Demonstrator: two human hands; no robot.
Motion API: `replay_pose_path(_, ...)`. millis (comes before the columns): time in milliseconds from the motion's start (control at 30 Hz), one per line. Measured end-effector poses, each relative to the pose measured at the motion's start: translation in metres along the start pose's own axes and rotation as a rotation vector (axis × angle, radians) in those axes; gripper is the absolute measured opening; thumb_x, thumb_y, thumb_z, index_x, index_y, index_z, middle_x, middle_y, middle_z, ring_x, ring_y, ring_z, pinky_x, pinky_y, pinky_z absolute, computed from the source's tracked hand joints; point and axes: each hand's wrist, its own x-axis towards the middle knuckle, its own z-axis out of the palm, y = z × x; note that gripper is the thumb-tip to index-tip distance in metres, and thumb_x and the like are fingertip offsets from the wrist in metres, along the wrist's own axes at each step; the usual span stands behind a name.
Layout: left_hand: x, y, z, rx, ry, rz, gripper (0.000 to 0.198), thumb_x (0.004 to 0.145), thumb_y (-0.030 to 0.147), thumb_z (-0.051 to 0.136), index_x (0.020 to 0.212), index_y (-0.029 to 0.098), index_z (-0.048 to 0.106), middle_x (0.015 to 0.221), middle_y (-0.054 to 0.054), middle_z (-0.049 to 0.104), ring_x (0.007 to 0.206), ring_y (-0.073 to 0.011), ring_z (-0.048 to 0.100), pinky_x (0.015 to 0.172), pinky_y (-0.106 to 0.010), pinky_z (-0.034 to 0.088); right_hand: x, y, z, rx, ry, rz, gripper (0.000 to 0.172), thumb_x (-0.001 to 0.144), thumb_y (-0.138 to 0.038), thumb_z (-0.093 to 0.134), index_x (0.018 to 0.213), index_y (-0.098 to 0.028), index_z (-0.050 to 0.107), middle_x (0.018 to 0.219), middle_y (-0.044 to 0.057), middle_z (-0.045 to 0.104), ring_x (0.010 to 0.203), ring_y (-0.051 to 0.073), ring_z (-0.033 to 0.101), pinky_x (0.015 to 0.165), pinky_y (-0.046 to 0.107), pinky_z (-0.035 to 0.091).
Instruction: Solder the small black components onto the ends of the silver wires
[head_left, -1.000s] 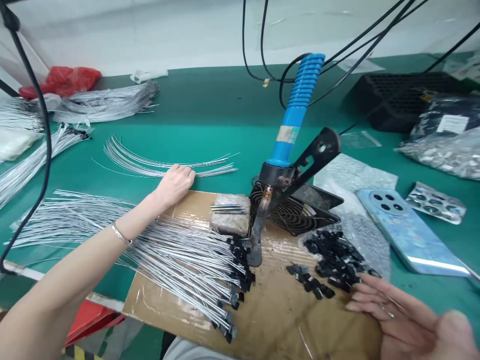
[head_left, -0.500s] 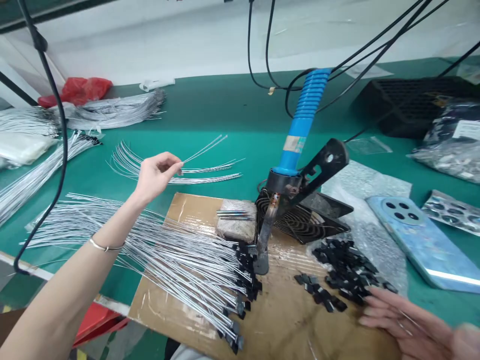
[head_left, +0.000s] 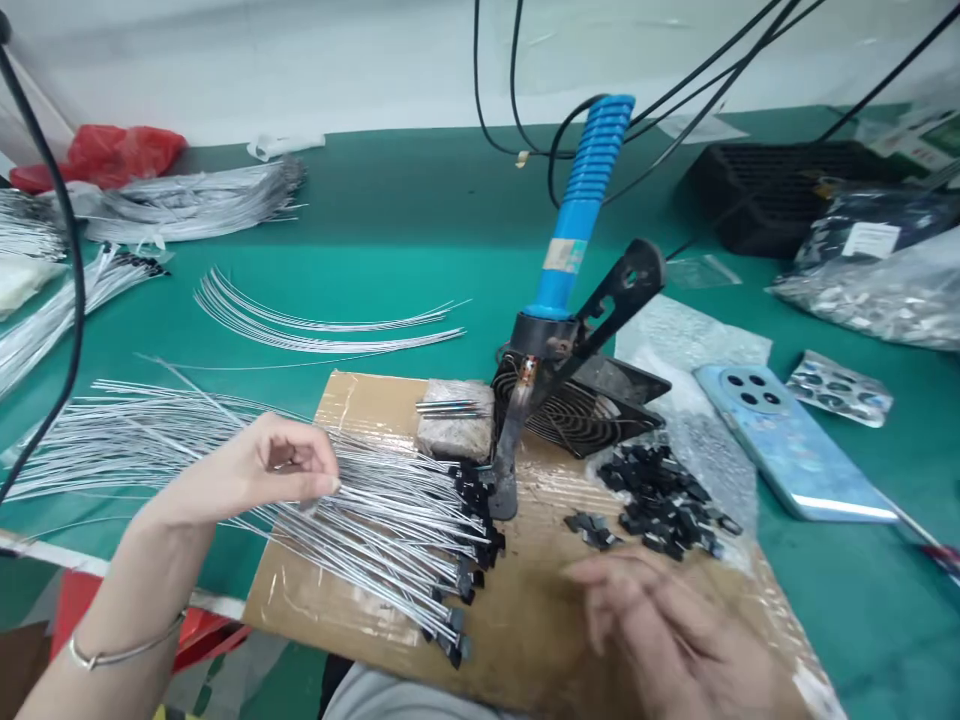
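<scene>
To the left of the blue-handled soldering iron point(head_left: 577, 220), the left hand point(head_left: 277, 465) hovers over a bundle of black-ended wires point(head_left: 405, 520), its grip pinched on thin white strands point(head_left: 199, 390) trailing behind it. In front of the iron, to its right, the right hand point(head_left: 660, 620) is blurred above the cardboard point(head_left: 525, 620), near the black pieces point(head_left: 664, 500); whether its grip holds anything cannot be told. Loose wires point(head_left: 330, 335) lie on the surface point(head_left: 397, 220), left of the iron.
</scene>
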Motion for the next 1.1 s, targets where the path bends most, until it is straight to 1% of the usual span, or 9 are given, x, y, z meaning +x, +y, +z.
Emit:
replay_pose_path(133,-0.002,-0.010,0.025,-0.051,-0.022,0.005,0.014,0.085,0.026,0.070,0.072,0.023,0.070,0.056,0.002,0.057,0.050,-0.0121,0.047,0.047,-0.022,0.039,0.002,-0.023,0.029,0.014,-0.253,0.043,0.015,0.087,-0.033,0.068,0.075,-0.025,0.074,0.066,-0.002,0.060,0.050,0.012,0.053,0.044,0.024,0.038)
replay_pose_path(200,-0.004,-0.009,0.030,-0.037,-0.010,0.008,0.014,0.085,0.025,0.070,0.072,0.023,0.070,0.057,0.002,0.057,0.050,-0.0123,0.047,0.048,-0.022,0.040,0.004,-0.025,0.033,0.010,-0.297,0.026,0.018,0.086,-0.030,0.070,0.070,-0.024,0.070,0.065,-0.002,0.059,0.050,0.011,0.051,0.043,0.022,0.037)
replay_pose_path(367,-0.008,-0.009,0.035,-0.057,0.059,0.006,0.018,0.088,0.031,0.067,0.073,0.022,0.071,0.059,0.000,0.060,0.048,-0.0121,0.051,0.045,-0.021,0.043,0.002,-0.026,0.036,0.058,-0.223,0.099,0.028,0.082,-0.033,0.075,0.059,-0.022,0.066,0.056,-0.002,0.056,0.052,0.013,0.051,0.048,0.023,0.040)
replay_pose_path(567,-0.006,-0.011,0.043,-0.065,0.020,-0.028,0.019,0.090,0.032,0.067,0.076,0.019,0.071,0.062,0.001,0.061,0.053,-0.0104,0.051,0.050,-0.020,0.044,-0.003,-0.028,0.042,0.117,-0.185,0.263,0.027,0.081,-0.037,0.074,0.061,-0.021,0.068,0.052,-0.005,0.052,0.043,0.009,0.046,0.043,0.020,0.036)
replay_pose_path(667,-0.005,-0.009,0.043,-0.025,-0.002,-0.016,0.021,0.090,0.032,0.066,0.074,0.019,0.070,0.062,0.001,0.062,0.056,-0.0104,0.049,0.054,-0.021,0.041,-0.001,-0.028,0.042,0.128,-0.183,0.275,0.030,0.082,-0.041,0.073,0.061,-0.021,0.067,0.050,-0.005,0.051,0.042,0.009,0.047,0.042,0.021,0.036)
replay_pose_path(833,-0.008,0.003,0.050,0.100,-0.004,-0.076,0.023,0.093,0.036,0.062,0.078,0.020,0.069,0.068,0.000,0.065,0.063,-0.0135,0.053,0.059,-0.024,0.041,0.001,-0.026,0.040,0.028,-0.206,0.114,0.029,0.089,-0.036,0.068,0.063,-0.022,0.068,0.054,-0.004,0.053,0.048,0.010,0.049,0.046,0.020,0.040)
replay_pose_path(967,-0.010,0.024,0.083,0.277,0.044,-0.095,0.020,0.093,0.041,0.061,0.106,0.026,0.069,0.082,0.000,0.069,0.070,-0.0166,0.058,0.061,-0.026,0.040,0.002,-0.022,0.042,-0.065,-0.287,-0.109,0.024,0.092,-0.026,0.064,0.069,-0.022,0.068,0.058,-0.004,0.056,0.052,0.010,0.052,0.050,0.018,0.042)
replay_pose_path(1033,-0.007,0.032,0.103,0.292,0.027,-0.020,0.017,0.095,0.036,0.059,0.106,0.026,0.068,0.079,0.001,0.066,0.071,-0.0163,0.057,0.068,-0.027,0.041,0.002,-0.020,0.041,-0.084,-0.320,-0.164,0.021,0.094,-0.023,0.063,0.073,-0.022,0.067,0.060,-0.004,0.057,0.052,0.009,0.053,0.051,0.018,0.043)
replay_pose_path(1100,-0.002,0.034,0.118,0.228,0.036,0.018,0.018,0.099,0.030,0.050,0.096,0.024,0.067,0.076,0.002,0.063,0.067,-0.0141,0.053,0.063,-0.026,0.038,0.003,-0.018,0.038,-0.096,-0.329,-0.189,0.018,0.094,-0.021,0.062,0.077,-0.022,0.067,0.063,-0.004,0.058,0.053,0.009,0.054,0.052,0.018,0.043)
